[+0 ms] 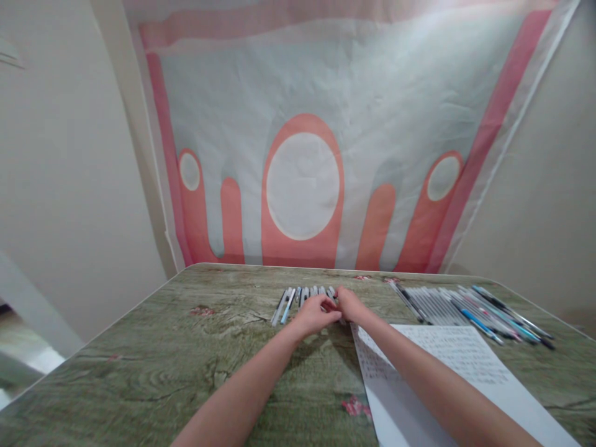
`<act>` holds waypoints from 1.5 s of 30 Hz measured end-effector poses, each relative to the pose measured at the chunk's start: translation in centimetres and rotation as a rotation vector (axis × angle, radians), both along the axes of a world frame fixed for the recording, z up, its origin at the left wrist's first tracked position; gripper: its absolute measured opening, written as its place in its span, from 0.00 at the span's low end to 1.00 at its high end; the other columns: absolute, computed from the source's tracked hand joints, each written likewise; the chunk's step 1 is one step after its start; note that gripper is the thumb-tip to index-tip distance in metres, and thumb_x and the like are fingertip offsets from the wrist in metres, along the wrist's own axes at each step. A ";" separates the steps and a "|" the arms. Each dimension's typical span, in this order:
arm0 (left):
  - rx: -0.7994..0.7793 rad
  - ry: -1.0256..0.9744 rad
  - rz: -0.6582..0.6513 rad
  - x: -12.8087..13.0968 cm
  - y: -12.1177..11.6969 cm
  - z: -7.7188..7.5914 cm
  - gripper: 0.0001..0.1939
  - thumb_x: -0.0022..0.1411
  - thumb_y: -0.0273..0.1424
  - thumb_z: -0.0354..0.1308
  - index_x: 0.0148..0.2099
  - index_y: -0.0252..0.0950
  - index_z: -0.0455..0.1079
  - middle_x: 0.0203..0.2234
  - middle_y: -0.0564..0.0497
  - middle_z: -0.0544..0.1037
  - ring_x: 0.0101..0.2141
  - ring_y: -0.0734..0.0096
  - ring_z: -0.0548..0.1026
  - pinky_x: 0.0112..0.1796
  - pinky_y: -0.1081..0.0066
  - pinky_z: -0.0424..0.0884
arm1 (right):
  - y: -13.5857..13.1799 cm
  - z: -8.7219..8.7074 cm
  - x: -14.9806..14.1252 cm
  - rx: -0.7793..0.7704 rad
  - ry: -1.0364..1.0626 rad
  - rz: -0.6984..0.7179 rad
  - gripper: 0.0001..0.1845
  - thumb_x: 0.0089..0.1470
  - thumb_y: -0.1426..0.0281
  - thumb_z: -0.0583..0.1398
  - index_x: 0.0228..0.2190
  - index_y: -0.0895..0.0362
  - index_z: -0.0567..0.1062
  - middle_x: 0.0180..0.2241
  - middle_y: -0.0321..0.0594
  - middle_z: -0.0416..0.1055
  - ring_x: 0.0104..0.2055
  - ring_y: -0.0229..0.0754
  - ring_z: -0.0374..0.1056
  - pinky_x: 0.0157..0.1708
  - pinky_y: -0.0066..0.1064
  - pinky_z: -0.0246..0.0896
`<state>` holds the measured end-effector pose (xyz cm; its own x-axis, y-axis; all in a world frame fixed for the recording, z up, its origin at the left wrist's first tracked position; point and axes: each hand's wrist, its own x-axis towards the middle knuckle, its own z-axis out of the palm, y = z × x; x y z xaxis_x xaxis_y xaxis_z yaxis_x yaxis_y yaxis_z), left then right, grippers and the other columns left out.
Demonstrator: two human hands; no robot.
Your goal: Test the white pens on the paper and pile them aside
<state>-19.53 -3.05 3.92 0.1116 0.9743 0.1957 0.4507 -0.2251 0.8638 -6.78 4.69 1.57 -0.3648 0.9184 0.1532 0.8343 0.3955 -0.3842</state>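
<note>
A row of pens (287, 305), mostly clear-barrelled with some pale blue and dark ones, lies side by side near the table's far edge. My left hand (314, 315) rests over the middle and right of this row, fingers curved and thumb stretched to the right, with a gap between them. At the row's right end, my right hand (350, 304) has its fingers closed together around the upper part of a pen, most of which the hands cover. My two hands nearly touch, and the left fingertips are partly hidden.
A sheet of paper (447, 347) with handwriting lies under my right forearm. Beyond it, a wide group of more pens (433, 304) spreads to the right, some blue and dark ones at odd angles. The wood-patterned table (153, 366) meets a wall hanging (223, 112) at the back.
</note>
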 end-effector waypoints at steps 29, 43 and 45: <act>0.044 -0.252 0.163 -0.6 2.2 -3.3 0.10 0.49 0.30 0.55 0.36 0.32 0.67 0.25 0.50 0.71 0.24 0.76 0.69 0.28 0.75 0.63 | -2.7 2.8 0.7 -0.062 -0.288 -0.008 0.16 0.36 0.68 0.59 0.32 0.60 0.72 0.34 0.51 0.72 0.36 0.51 0.69 0.29 0.32 0.58; -0.170 -0.461 0.100 1.5 0.2 -1.0 0.14 0.48 0.39 0.57 0.32 0.32 0.67 0.20 0.54 0.67 0.22 0.78 0.64 0.23 0.77 0.56 | -3.3 2.1 3.3 -0.180 0.476 0.231 0.07 0.37 0.72 0.56 0.24 0.60 0.68 0.18 0.30 0.59 0.20 0.30 0.53 0.17 0.21 0.42; -0.193 -0.490 0.110 1.6 0.2 -1.1 0.16 0.47 0.40 0.58 0.32 0.32 0.67 0.21 0.54 0.68 0.22 0.78 0.65 0.23 0.77 0.56 | -3.6 2.2 3.6 -0.211 0.508 0.249 0.07 0.37 0.73 0.55 0.25 0.61 0.68 0.18 0.30 0.60 0.20 0.30 0.53 0.18 0.21 0.42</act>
